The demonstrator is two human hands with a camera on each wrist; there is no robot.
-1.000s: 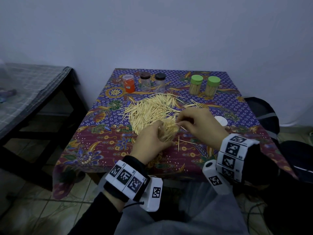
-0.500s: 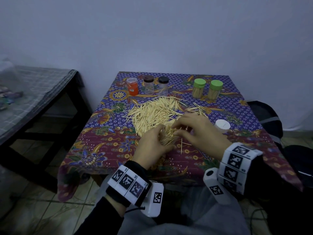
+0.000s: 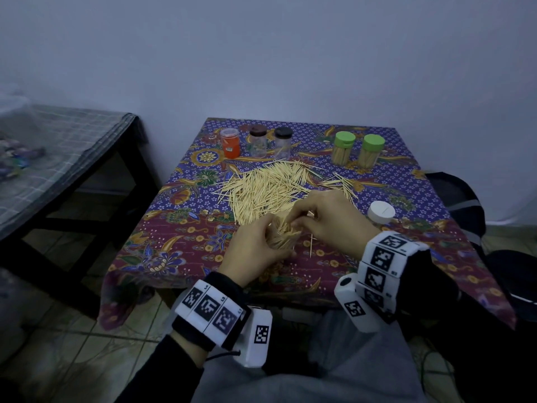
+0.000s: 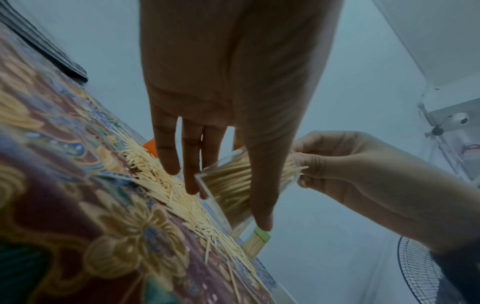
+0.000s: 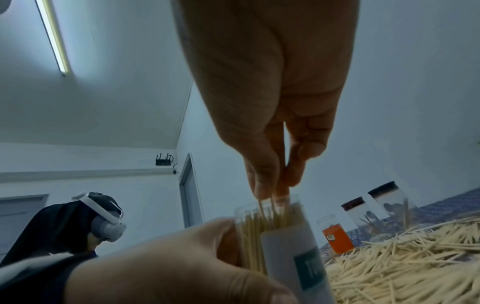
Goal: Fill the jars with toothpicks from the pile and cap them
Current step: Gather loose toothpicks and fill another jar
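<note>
My left hand (image 3: 271, 241) grips a clear plastic jar (image 3: 283, 234) tilted over the near edge of the toothpick pile (image 3: 267, 187). The jar (image 5: 272, 224) is nearly full of toothpicks and carries a white label. My right hand (image 3: 296, 219) pinches a few toothpicks between thumb and fingertips (image 5: 262, 189), right at the jar's open mouth. In the left wrist view my thumb and fingers wrap the jar (image 4: 228, 185). A white cap (image 3: 381, 212) lies on the cloth to the right of my hands.
Two green-capped jars (image 3: 356, 149) full of toothpicks stand at the back right. An orange jar (image 3: 230, 142) and two dark-capped jars (image 3: 270, 142) stand at the back left. A dark bench (image 3: 58, 146) is left of the table, a black bag (image 3: 453, 193) right.
My right hand has moved left and down, bringing its pinched toothpicks to the jar's mouth. The left hand keeps hold of the jar in about the same place.
</note>
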